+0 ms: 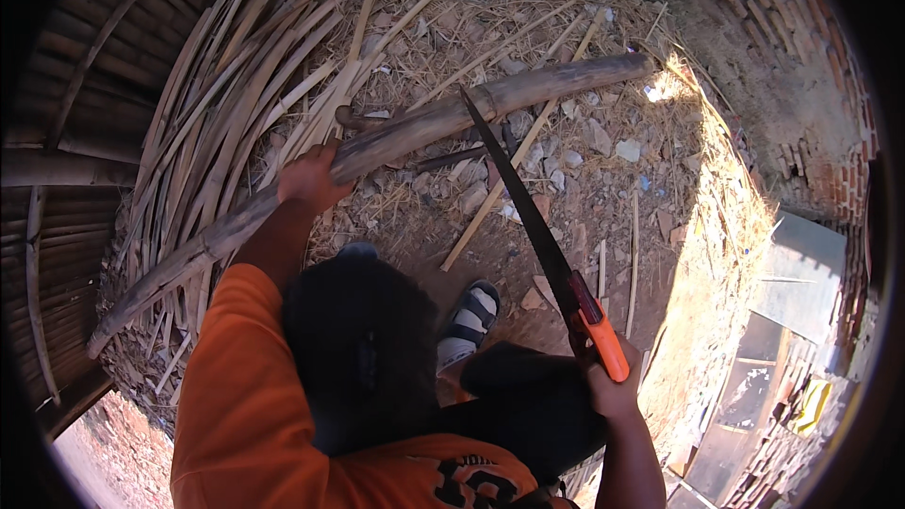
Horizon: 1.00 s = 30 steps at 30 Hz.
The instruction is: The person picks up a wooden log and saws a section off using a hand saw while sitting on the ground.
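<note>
My left hand point(309, 179) grips a long thick bamboo pole point(443, 118) that runs from lower left to upper right above the ground. My right hand point(613, 386) is closed on the orange handle of a hand saw point(528, 217). The saw's dark blade points up and left, and its tip touches the pole near the middle. My orange sleeve and dark trousers fill the lower middle of the view. One foot in a sandal point(468, 316) stands on the dirt below the blade.
A large pile of split bamboo strips point(226, 104) lies at the left. Straw, thin sticks and broken stones cover the dirt point(584, 151). A brick wall point(801, 104) curves along the right, with flat boards point(792, 283) at its foot.
</note>
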Tool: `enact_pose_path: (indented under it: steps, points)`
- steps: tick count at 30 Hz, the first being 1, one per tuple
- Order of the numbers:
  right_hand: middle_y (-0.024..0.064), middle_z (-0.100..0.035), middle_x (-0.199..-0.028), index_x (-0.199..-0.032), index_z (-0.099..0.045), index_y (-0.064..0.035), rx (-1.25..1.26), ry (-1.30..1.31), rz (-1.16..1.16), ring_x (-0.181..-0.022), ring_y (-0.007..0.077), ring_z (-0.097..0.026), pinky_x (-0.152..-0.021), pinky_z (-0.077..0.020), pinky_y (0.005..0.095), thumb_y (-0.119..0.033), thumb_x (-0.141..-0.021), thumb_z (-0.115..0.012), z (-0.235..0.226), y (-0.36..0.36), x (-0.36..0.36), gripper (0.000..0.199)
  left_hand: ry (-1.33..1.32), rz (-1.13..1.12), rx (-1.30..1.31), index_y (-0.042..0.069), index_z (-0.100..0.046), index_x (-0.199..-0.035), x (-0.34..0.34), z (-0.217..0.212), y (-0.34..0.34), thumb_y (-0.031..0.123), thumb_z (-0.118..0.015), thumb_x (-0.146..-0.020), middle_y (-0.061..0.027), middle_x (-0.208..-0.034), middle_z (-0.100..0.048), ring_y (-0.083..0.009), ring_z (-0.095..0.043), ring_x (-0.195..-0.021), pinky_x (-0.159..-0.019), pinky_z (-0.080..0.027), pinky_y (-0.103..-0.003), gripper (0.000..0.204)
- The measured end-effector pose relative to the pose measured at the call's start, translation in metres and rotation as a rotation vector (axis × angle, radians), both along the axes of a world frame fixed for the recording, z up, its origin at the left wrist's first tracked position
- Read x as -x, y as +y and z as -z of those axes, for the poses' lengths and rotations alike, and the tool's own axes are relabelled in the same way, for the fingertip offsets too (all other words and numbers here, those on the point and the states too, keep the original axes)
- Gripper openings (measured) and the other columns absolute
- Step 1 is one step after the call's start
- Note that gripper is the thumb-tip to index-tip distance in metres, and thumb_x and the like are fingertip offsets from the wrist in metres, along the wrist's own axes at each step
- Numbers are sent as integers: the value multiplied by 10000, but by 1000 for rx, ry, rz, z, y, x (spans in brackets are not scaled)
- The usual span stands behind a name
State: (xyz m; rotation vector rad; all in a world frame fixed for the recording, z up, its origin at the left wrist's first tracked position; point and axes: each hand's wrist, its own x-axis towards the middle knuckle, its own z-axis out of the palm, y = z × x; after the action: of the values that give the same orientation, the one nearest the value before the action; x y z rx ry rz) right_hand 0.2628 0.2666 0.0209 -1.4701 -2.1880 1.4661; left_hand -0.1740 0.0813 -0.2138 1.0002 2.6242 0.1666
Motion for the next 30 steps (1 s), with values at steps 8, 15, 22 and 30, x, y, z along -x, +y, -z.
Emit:
enact_pose_path:
  steps: [8,15,22,30]
  points:
    - [84,-667,-848,-1045,-676,18,-14,34,-78,-802,160,-632,-777,-510,320,-78,-813,-643,80,28,112,253,13,5,49,193,-478,-1502,-2,4,-1,493,-805,-755,-135,-1292,-659,-349,-688,-1116,-968,-558,-476,869]
    - [81,-698,-887,-1064,-717,24,30,46,-13,-808,145,-660,-775,-515,292,-42,-813,-629,41,18,20,274,11,6,7,186,-485,-1496,2,3,-1,478,-812,-749,-132,-1289,-662,-341,-687,-1122,-975,-557,-465,866]
    - [49,-703,-908,-1094,-711,25,95,-18,-33,-808,115,-649,-773,-514,274,-30,-828,-612,34,18,25,290,63,34,-10,168,-477,-1497,-6,10,-1,475,-822,-745,-154,-1293,-655,-346,-682,-1122,-984,-545,-466,882]
    - [46,-650,-829,-1022,-680,12,76,37,-69,-761,120,-605,-726,-495,295,-66,-837,-625,72,41,99,208,13,14,48,178,-466,-1513,-1,5,-2,457,-816,-752,-147,-1332,-644,-338,-665,-1177,-1012,-533,-465,883]
